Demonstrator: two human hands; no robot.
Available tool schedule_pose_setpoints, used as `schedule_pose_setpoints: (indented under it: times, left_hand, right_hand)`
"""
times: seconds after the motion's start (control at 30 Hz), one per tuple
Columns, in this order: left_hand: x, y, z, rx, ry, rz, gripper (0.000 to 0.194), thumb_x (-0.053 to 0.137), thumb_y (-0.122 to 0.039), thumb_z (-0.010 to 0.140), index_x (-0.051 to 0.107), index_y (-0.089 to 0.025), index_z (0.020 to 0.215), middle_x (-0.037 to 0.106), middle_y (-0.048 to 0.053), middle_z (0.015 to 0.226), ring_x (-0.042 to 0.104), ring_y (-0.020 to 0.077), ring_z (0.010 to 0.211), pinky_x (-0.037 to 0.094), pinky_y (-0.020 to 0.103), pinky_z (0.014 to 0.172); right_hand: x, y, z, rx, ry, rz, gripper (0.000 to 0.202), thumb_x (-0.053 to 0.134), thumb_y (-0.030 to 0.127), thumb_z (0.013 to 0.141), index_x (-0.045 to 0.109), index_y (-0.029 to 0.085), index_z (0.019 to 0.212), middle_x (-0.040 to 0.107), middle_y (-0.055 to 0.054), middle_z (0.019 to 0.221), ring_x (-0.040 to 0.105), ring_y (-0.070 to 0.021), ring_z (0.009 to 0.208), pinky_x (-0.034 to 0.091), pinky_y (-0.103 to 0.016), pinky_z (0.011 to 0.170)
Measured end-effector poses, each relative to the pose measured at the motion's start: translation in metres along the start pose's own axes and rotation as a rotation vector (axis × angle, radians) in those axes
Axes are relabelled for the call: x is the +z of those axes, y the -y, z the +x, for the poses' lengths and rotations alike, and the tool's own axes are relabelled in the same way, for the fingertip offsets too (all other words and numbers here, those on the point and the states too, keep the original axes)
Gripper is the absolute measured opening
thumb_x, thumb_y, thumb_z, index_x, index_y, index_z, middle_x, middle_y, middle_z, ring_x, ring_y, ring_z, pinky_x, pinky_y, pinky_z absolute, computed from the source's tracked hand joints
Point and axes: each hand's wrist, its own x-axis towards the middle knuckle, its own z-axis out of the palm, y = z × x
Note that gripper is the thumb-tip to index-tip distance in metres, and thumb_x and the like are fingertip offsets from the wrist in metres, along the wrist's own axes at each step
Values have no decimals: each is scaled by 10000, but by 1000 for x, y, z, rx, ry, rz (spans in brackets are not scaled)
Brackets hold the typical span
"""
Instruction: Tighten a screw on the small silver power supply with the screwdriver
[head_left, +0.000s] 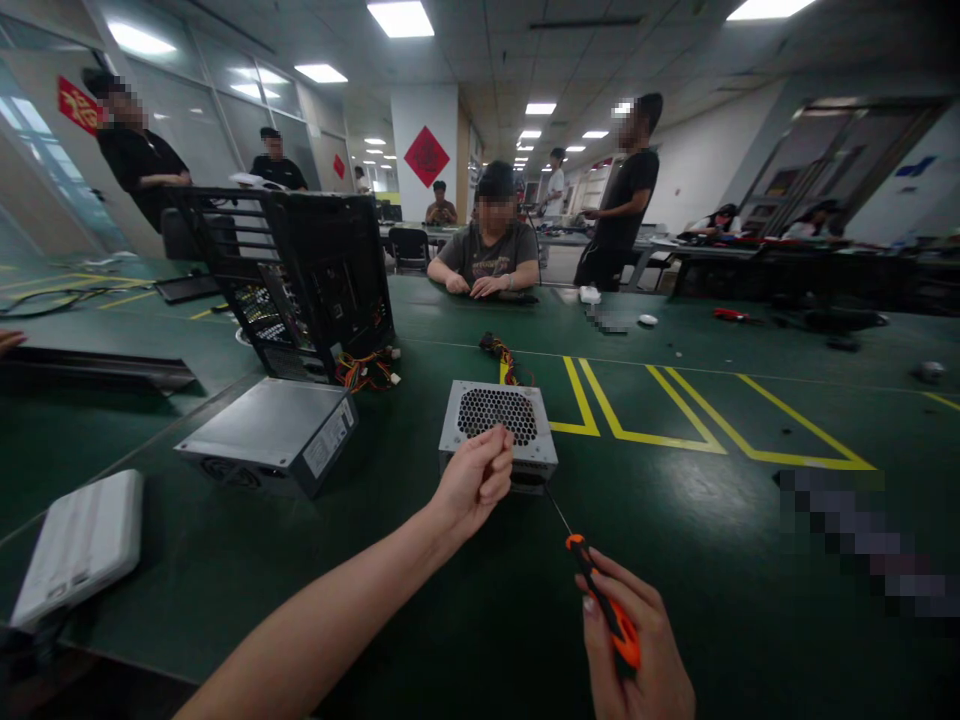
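Observation:
A grey power supply with a honeycomb grille lies on the green table, its bundle of coloured cables behind it. Over its front part is my left hand, fingers curled together; whatever they may hold is hidden. My right hand holds an orange and black screwdriver, whose shaft points up and left to the front right corner of the power supply. Whether the tip touches the housing cannot be made out.
A second power supply lies at the left, before an open black computer case. A white device is at the near left. Across the table sits a person. Red-handled pliers lie at the far right.

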Motion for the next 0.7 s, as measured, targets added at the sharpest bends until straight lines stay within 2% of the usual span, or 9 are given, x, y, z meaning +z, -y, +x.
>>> schedule_pose_setpoints:
  times: [0.17, 0.23, 0.27, 0.33, 0.37, 0.43, 0.5, 0.6, 0.7]
  left_hand:
    - [1, -5, -4, 3, 39, 12, 363, 514, -399, 822, 382, -164, 579, 287, -111, 388, 217, -2, 264, 159, 126, 291]
    - [3, -6, -4, -10, -2, -2, 410, 480, -441, 833, 375, -164, 550, 347, -92, 388, 298, 6, 282, 220, 122, 304]
    - [4, -7, -4, -17, -35, -7, 404, 452, -451, 845, 419, -157, 570, 426, -68, 420, 383, 16, 320, 284, 119, 332]
    - [8, -9, -3, -40, -81, -25, 392, 373, -446, 882, 548, -132, 724, 620, 18, 638, 579, 60, 534, 434, 142, 475]
    - [9, -10, -3, -55, -81, -41, 406, 333, -439, 898, 581, -122, 839, 662, 63, 808, 627, 92, 690, 481, 173, 581]
    - [12, -13, -3, -79, -41, -70, 444, 288, -439, 909, 574, -117, 1018, 619, 109, 1076, 607, 147, 931, 492, 238, 748]
    - [13, -14, -4, -83, -4, -82, 444, 297, -439, 906, 555, -125, 1085, 564, 112, 1180, 565, 174, 1028, 471, 274, 822]
    - [12, -13, -4, -64, -9, -49, 345, 394, -388, 886, 567, -138, 1050, 585, 94, 1135, 573, 163, 990, 462, 274, 818]
    - [9, -10, -3, 29, -60, 54, 184, 536, -329, 818, 573, -149, 804, 620, 14, 787, 580, 92, 704, 457, 213, 664]
  right_hand:
    - [-2, 3, 1, 21, 6, 3, 192, 467, 249, 846, 496, 196, 1028, 571, -96, 1073, 614, -168, 910, 544, -274, 707]
    - [-2, 3, 2, 8, -1, 3, 190, 468, 248, 843, 501, 197, 1023, 575, -92, 1068, 614, -171, 912, 546, -275, 702]
    - [-2, 3, 2, -2, -2, 4, 191, 471, 245, 840, 502, 198, 1023, 578, -90, 1063, 616, -172, 910, 547, -275, 699]
    - [-2, 3, 2, -4, -3, 14, 191, 474, 239, 838, 502, 200, 1023, 577, -88, 1063, 616, -172, 909, 548, -279, 703]
    - [-2, 3, 2, 3, 0, 21, 191, 473, 238, 839, 501, 200, 1024, 574, -89, 1067, 617, -170, 907, 548, -279, 706]
    - [-1, 2, 1, 16, 6, 24, 191, 473, 238, 840, 500, 199, 1025, 569, -92, 1071, 616, -166, 906, 546, -276, 712]
    - [-1, 2, 0, 23, 6, 14, 187, 472, 240, 842, 500, 196, 1021, 567, -93, 1073, 614, -165, 909, 542, -275, 720]
    - [-1, 1, -1, 14, 13, -5, 195, 467, 249, 844, 495, 196, 1029, 565, -93, 1078, 608, -170, 923, 541, -279, 716]
    - [-2, 0, -1, -14, 24, -8, 214, 474, 258, 837, 488, 197, 1042, 562, -95, 1080, 605, -178, 930, 542, -288, 705]
